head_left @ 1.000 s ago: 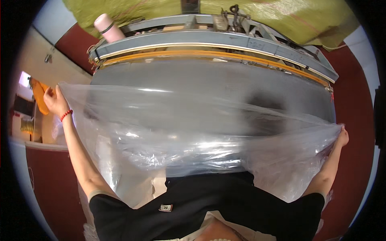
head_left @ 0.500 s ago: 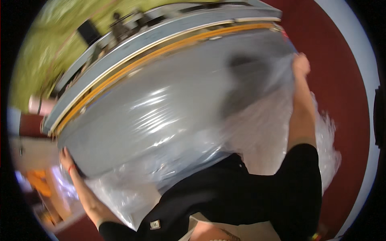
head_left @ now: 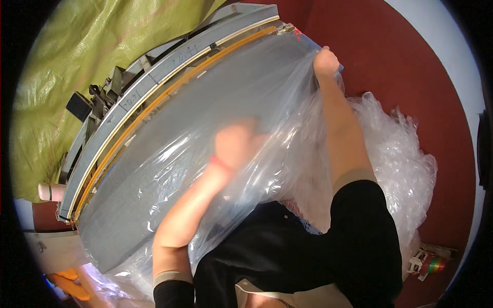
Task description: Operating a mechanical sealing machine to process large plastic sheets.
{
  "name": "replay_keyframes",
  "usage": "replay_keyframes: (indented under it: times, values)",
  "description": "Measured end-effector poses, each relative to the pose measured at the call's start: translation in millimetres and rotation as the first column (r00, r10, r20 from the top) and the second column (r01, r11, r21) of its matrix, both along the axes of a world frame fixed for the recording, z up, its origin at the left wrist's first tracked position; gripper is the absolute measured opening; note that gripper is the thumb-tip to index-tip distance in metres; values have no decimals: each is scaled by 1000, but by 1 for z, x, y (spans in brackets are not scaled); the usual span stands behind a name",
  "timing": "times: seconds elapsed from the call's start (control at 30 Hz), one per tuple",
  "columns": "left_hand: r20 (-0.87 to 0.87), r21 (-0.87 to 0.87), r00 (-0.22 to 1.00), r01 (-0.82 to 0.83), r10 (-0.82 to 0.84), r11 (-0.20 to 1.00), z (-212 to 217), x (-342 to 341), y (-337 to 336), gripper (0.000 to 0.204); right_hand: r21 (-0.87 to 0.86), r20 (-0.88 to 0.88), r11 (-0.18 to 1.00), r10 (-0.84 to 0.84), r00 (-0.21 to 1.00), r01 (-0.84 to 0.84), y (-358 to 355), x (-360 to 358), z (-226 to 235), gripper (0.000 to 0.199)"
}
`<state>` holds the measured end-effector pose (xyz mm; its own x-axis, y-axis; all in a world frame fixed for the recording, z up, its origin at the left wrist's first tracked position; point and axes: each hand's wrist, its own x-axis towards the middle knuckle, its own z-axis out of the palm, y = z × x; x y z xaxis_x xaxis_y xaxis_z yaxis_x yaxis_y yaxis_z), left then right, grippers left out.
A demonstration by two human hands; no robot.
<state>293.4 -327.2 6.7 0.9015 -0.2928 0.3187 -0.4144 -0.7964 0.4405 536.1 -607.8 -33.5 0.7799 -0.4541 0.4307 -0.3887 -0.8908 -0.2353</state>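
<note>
— Plastic sheeting (head_left: 267,102), clear and crinkled, is draped over a large grey panel (head_left: 154,174) that runs tilted across the frame. Who has hold of it?

— The person at the camera. Their right hand (head_left: 326,60) is at the panel's far upper corner, fingers closed on the film's edge. Their left hand (head_left: 237,145) lies over the middle of the panel; it is motion-blurred and sits under or against the film, so how far its fingers are open cannot be told. A red band (head_left: 220,163) circles that wrist.

— And around the panel?

— An orange strip (head_left: 169,95) and a grey metal frame (head_left: 154,77) run along its far edge, and beyond them lies a yellow-green tarpaulin (head_left: 102,51). A heap of the same clear plastic (head_left: 395,154) is bunched on the dark red floor (head_left: 411,61) at the person's right.

— Any containers?

— None that can be made out. A pink roll (head_left: 51,191) stands at the panel's lower left end, and a small multicoloured object (head_left: 430,263) lies on the floor at lower right, too small to identify.
</note>
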Motion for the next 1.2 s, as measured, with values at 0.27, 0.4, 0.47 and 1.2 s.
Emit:
replay_keyframes:
  times: [0.27, 0.4, 0.47, 1.2]
  values:
    - [-506, -713, 849, -311, -153, 629, 0, 12, -4, 9, -85, 47, 996, 15, 999, -11, 1, -3, -1, 17]
    - [-570, -804, 414, -101, -710, 586, 2, -61, 49, 19, -86, 23, 993, 80, 997, -78, 1, -6, 5, 22]
    - [-616, -781, 229, -60, -753, 621, -13, -115, 90, 15, -57, -30, 997, 50, 998, -52, 10, -13, 12, 29]
    - [22, 268, 683, -708, 730, 653, -31, -302, 398, 45, -67, -150, 993, 85, 985, -96, -4, 7, -4, 34]
